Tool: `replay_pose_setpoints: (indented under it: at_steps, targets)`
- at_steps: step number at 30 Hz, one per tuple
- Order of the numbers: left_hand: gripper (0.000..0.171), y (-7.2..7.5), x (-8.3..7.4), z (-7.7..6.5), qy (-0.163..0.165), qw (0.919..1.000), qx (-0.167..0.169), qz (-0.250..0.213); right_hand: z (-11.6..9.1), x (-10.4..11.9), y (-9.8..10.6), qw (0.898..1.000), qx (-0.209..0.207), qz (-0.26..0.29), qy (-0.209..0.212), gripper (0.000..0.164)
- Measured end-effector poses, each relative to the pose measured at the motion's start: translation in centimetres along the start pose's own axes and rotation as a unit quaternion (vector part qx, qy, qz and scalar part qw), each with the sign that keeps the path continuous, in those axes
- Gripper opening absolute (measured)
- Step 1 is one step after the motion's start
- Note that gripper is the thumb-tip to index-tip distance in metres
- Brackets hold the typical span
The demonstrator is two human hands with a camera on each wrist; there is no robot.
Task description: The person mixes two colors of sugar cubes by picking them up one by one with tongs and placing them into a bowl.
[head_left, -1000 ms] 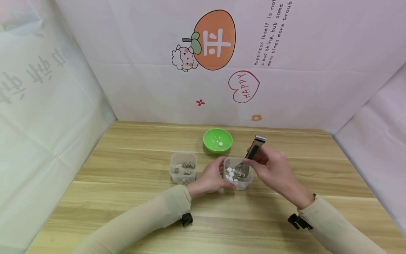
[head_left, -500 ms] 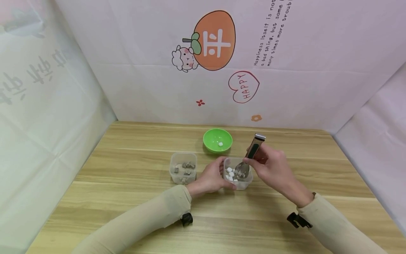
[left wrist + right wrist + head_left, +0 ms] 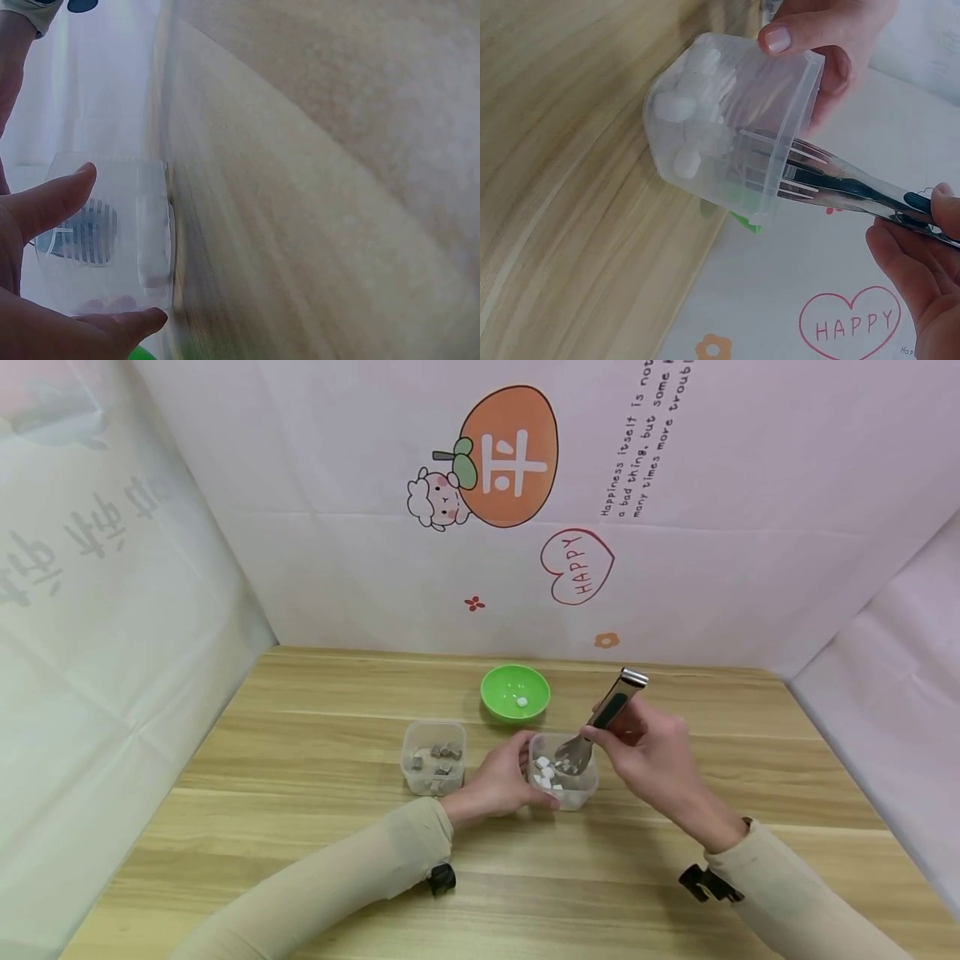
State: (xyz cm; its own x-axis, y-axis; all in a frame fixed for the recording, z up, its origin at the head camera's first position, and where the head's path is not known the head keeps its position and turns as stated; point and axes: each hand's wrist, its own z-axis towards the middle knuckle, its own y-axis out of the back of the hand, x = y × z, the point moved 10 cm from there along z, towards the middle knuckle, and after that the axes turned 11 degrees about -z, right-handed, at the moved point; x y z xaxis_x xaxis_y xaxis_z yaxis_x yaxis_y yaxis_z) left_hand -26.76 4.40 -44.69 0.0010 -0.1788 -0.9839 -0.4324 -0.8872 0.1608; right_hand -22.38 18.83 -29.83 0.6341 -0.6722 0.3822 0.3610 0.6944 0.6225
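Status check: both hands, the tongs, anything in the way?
Left hand holds the tub of white cubes. Right hand grips tongs, slotted ends inside the tub. Cube pinched: can't tell. Nothing visibly blocking the tongs.

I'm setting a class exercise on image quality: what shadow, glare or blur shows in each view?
Head view: small glints in the green bowl, soft shadows on the table; left wrist view: table grain smeared, white backdrop washed out; right wrist view: white pieces hazy through the tub wall, bright reflections along the tongs.
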Motion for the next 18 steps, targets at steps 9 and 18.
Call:
replay_pose_setpoints:
  at_steps: [9, 18]
  targets:
    - [0.105, -0.1, 0.1, 0.0, 0.000, 1.0000, 0.002, 0.003, -0.5, -0.9, -0.9, 0.999, 0.030, 0.002, -0.024, 0.031]
    - [0.103, 0.0, 0.0, -0.1, 0.000, 1.0000, 0.001, -0.004, -0.6, -1.2, -1.5, 0.998, 0.060, 0.007, -0.031, 0.030]
